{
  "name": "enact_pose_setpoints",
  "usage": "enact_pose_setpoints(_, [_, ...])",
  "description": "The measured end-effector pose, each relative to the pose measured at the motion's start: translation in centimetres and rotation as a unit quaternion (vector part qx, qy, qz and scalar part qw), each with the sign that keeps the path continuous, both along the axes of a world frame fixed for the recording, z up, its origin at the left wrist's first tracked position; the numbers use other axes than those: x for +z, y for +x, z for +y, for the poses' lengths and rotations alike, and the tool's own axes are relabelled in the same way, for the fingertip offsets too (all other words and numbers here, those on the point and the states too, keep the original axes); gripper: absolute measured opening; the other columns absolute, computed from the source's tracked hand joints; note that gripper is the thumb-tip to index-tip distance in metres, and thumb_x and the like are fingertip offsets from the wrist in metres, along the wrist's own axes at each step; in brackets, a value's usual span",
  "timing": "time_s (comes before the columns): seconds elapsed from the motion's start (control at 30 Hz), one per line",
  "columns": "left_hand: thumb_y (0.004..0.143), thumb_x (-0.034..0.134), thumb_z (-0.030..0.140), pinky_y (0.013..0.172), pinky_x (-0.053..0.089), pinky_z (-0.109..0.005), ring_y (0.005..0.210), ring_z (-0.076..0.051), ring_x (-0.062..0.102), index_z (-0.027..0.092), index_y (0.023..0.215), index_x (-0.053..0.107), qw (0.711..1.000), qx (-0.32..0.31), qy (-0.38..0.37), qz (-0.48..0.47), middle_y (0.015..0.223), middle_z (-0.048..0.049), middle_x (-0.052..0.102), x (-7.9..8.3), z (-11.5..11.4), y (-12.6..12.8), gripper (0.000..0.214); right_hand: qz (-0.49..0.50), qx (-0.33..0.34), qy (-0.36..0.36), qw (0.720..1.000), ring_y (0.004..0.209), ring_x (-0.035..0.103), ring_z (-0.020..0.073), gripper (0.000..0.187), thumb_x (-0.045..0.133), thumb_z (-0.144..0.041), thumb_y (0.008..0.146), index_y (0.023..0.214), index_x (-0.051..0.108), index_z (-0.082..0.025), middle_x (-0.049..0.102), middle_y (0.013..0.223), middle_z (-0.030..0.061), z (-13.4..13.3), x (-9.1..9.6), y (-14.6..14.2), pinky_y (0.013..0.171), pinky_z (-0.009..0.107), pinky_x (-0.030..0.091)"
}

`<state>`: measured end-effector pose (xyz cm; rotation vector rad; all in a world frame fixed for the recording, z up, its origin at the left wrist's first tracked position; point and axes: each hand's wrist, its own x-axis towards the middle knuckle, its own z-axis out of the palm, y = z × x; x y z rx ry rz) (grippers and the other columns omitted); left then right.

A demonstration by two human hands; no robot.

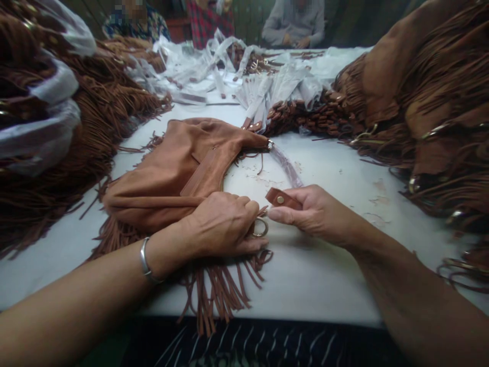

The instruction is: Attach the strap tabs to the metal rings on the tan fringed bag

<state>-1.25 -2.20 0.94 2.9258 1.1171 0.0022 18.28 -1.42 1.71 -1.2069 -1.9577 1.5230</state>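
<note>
A brown leather handbag point(164, 168) with long fringe point(214, 290) lies on the white table in front of me. My left hand point(225, 224) is closed on the bag's near corner, beside a metal ring point(260, 227) that sticks out past the fingers. Between the thumb and fingers of my right hand point(313, 211) is the snap-ended tip of the bag strap point(284, 199), just right of the ring and apart from it. The strap's plastic-wrapped length point(284, 163) curves back to the bag's far corner, where it is attached.
Fringed bags are heaped at left point(95, 92) and right point(405, 92). Plastic-wrapped straps point(263, 94) lie bundled beyond the handbag on the white table point(328, 275). Several people sit or stand at the far side, one in a grey top point(294, 25).
</note>
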Motion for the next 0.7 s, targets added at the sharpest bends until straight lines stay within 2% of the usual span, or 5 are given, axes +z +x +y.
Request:
enact_pose_setpoints(0.13, [0.079,0.039,0.063,0.053,0.039,-0.03,0.062,-0.023,0.06,0.014,0.086,0.048,1.0,-0.005,-0.004,0.006,0.072,-0.0061,0.06,-0.1,0.1,0.0,0.05,0.072,0.03,-0.082,0.994,0.043,0.027,0.0037,0.022,0.058,-0.031,0.078,0.069,0.055,-0.011,0.035,0.052,-0.0075,-0.5,-0.5,-1.0,0.04,0.018,0.02])
enact_pose_setpoints(0.3, [0.078,0.043,0.064,0.051,0.035,-0.027,0.059,-0.019,0.057,0.014,0.084,0.047,0.999,-0.009,-0.033,-0.027,0.071,-0.0039,0.059,-0.2,0.4,-0.4,0.051,0.08,0.033,-0.062,0.994,0.035,0.031,0.0032,0.021,0.053,-0.029,0.082,0.068,0.051,-0.013,0.037,0.044,-0.0089,-1.0,-1.0,-1.3,0.035,0.016,0.023])
enact_pose_setpoints(0.5, [0.076,0.058,0.051,0.051,0.03,-0.021,0.057,-0.009,0.048,0.016,0.076,0.048,0.981,0.037,-0.062,-0.182,0.067,0.0032,0.054,0.0,0.7,-1.4,0.036,0.075,-0.104,0.069,0.989,0.037,0.038,0.0046,0.031,0.052,-0.031,0.084,0.059,0.044,-0.015,0.044,0.044,-0.0057,-2.1,-1.1,-2.1,0.037,0.017,0.03])
enact_pose_setpoints(0.6, [0.08,0.053,0.049,0.055,0.033,-0.022,0.062,-0.011,0.048,0.015,0.078,0.051,0.982,0.038,-0.005,-0.185,0.071,0.0008,0.053,-0.1,0.5,-1.3,0.034,0.066,-0.163,0.069,0.982,0.036,0.039,0.0053,0.032,0.053,-0.034,0.083,0.06,0.043,-0.016,0.045,0.045,-0.0052,-2.2,-1.4,-2.5,0.036,0.018,0.031])
enact_pose_setpoints(0.7, [0.086,0.042,0.045,0.058,0.036,-0.026,0.066,-0.014,0.048,0.015,0.082,0.053,0.988,0.014,0.059,-0.139,0.074,-0.0022,0.052,-0.4,0.3,-1.0,0.033,0.071,-0.162,0.031,0.984,0.034,0.037,0.0051,0.032,0.052,-0.035,0.083,0.059,0.041,-0.017,0.042,0.044,-0.0062,-1.9,-1.6,-2.5,0.034,0.017,0.029])
